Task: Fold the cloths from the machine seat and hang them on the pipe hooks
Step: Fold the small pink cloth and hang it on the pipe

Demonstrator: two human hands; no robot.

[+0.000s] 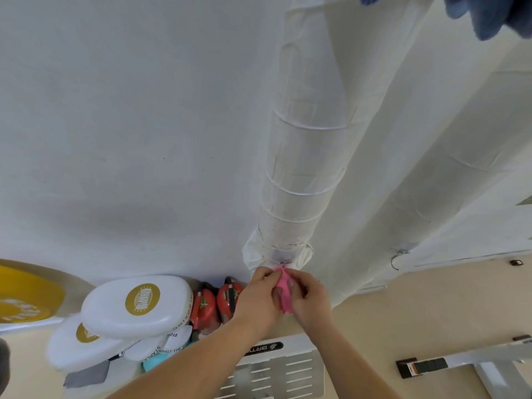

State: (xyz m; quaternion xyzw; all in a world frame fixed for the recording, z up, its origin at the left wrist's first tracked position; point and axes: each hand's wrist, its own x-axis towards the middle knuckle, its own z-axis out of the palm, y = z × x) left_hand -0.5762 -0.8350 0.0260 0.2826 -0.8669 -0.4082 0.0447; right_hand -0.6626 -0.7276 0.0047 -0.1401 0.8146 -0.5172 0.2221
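The small pink cloth (pixel 283 293), bunched into a narrow folded strip, sits between the person's two hands just below the foot of the white wrapped pipe (pixel 302 168). The left hand (pixel 259 295) pinches its upper edge with thumb and forefinger. The right hand (pixel 309 298) curls round its other side. Both grip it, probably so that the fold keeps its shape while the top is offered upward. That top edge lies close under a small metal hook (pixel 283 262) on the pipe's lower band, though whether cloth and hook touch is too small to tell. The hold looks chosen to present a corner or loop to the hook. On the neighbouring pipe a bare wire hook (pixel 396 262) hangs free, and dark blue cloth (pixel 495 15) shows in the frame's top right corner. To the left lie white oval boxing pads (pixel 138 303).
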